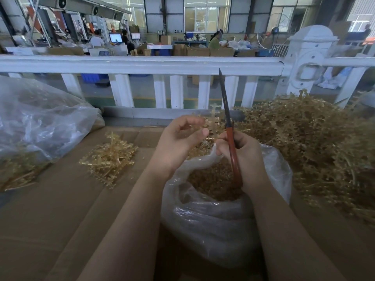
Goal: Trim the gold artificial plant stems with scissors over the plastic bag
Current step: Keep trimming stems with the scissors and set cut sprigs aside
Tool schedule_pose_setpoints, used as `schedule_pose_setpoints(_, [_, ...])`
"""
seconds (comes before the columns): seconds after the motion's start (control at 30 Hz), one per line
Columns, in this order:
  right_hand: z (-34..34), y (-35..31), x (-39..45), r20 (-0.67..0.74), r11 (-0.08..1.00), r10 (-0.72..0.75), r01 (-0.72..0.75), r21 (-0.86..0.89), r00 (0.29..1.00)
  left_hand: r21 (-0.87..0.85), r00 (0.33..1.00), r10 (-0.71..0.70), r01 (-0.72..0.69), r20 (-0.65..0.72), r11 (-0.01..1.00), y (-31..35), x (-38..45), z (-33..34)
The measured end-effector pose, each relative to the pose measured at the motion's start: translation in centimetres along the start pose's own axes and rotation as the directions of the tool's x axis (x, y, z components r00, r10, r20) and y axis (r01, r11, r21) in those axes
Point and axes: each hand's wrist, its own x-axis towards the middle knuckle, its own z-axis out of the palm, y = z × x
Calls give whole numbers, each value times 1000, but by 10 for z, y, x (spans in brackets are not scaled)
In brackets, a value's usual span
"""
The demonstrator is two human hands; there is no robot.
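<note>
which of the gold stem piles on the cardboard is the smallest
The small loose pile left of the left hand. It lies apart on bare cardboard, while the heap at right is far larger and another lot sits under the big clear bag.

Factory floor, I'd say a light-assembly or packing workshop. High bay hall with big windows (207, 15) at 12 o'clock and ducting with fans (95, 10) at 11. Workers sit at benches with monitors (115, 37) at 11, and one more is seated (216, 40) at 12 among stacked cartons (197, 51) and blue crates (90, 77). A white railing (140, 64) fences off my station. The work surface is flattened cardboard (60, 199), with bulk heaps of gold plastic sprigs (304, 138) at 2 o'clock.
</note>
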Motion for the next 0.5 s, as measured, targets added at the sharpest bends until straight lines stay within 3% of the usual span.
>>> schedule_pose_setpoints(0.2, [0, -1, -1, 11, 999, -23, 23, -26, 1000, -123, 999, 33, -28, 34, 992, 3, 0, -2])
schedule_pose_setpoints(0.5, [0, -3, -2, 19, 999, -43, 43, -18, 999, -63, 1000, 26, -25, 12, 998, 7, -1, -1])
